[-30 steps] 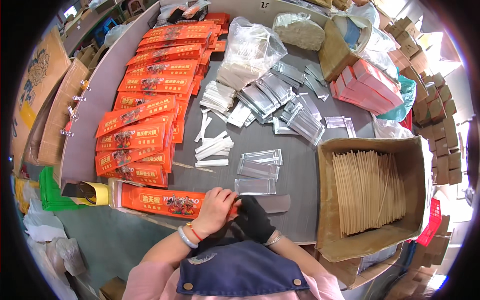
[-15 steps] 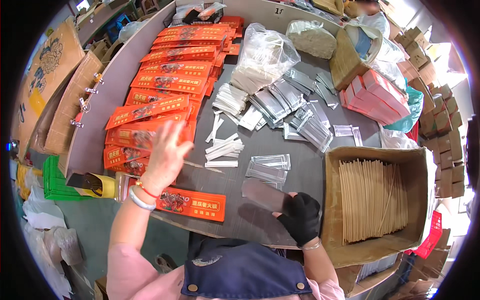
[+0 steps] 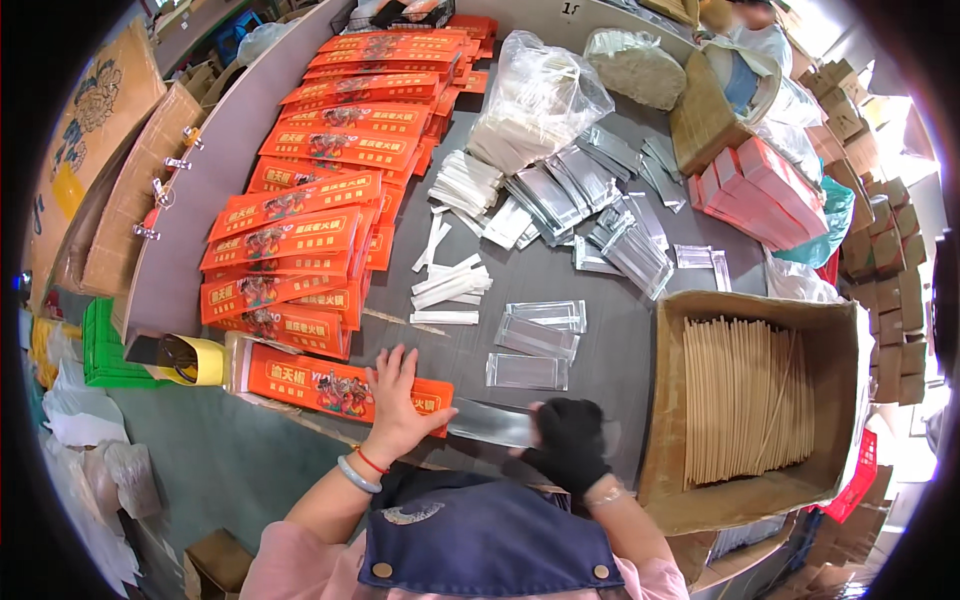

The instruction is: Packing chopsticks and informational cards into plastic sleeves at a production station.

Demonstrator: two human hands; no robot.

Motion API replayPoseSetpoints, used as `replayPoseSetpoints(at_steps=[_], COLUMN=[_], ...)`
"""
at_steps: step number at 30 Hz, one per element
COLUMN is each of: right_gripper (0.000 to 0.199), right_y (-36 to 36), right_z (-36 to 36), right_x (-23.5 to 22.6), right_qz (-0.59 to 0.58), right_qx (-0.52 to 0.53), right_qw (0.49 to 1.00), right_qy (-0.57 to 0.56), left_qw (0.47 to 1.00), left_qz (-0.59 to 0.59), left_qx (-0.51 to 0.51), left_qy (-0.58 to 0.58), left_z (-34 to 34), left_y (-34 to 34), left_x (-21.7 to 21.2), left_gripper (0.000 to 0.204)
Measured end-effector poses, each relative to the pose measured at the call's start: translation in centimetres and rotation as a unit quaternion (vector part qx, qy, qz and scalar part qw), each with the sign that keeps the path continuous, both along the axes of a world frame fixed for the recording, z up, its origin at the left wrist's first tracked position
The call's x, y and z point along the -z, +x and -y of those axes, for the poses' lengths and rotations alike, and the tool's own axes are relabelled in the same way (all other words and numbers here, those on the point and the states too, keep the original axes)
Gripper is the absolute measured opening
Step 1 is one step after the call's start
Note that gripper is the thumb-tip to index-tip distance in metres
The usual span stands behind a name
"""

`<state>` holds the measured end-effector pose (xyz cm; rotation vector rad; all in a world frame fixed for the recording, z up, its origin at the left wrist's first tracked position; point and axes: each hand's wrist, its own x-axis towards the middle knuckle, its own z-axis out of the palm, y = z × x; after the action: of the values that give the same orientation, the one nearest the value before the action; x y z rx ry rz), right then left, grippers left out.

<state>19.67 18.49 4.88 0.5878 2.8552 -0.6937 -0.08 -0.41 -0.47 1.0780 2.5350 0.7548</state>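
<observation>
My left hand point(image 3: 398, 408) lies with fingers spread on the right part of a red printed paper sleeve point(image 3: 300, 380) at the table's near edge. In a black fingerless glove, my right hand point(image 3: 568, 442) grips a clear flat plastic packet point(image 3: 488, 424) by its right end. The packet's left end meets the right end of the sleeve, beside my left thumb; whether it is inside cannot be made out. Farther off lie several more clear packets point(image 3: 527, 372) and small white paper strips point(image 3: 450, 284). Overlapping red sleeves point(image 3: 280, 243) form a long pile at left.
At right stands a cardboard box point(image 3: 660, 400) of wooden chopsticks point(image 3: 745, 400). Farther back are a plastic bag point(image 3: 545, 95) of white strips, a heap of clear packets point(image 3: 550, 200) and a red-and-white stack point(image 3: 760, 195). A yellow-rimmed holder point(image 3: 205, 362) sits at the left edge.
My left hand has come down from the sleeve pile onto the near sleeve. My right hand has moved the clear packet left and nearer, up to the sleeve's right end.
</observation>
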Motion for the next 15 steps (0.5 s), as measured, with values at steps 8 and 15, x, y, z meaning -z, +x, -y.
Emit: replayPoseSetpoints(at_steps=[8, 15], right_gripper=[0.062, 0.037], right_y=[-2.3, 14.2], right_z=[0.1, -8.1], right_x=[3.3, 3.5], right_qz=[-0.169, -0.126], right_qx=[0.006, 0.440], right_qw=[0.985, 0.864], right_qy=[-0.042, 0.209], left_qw=[0.997, 0.971], left_qz=[0.011, -0.182], left_qx=[0.062, 0.123], left_qy=[0.040, 0.095], left_z=[-2.5, -7.4], left_y=[-3.0, -8.9], left_x=[0.0, 1.8], left_gripper=[0.072, 0.008])
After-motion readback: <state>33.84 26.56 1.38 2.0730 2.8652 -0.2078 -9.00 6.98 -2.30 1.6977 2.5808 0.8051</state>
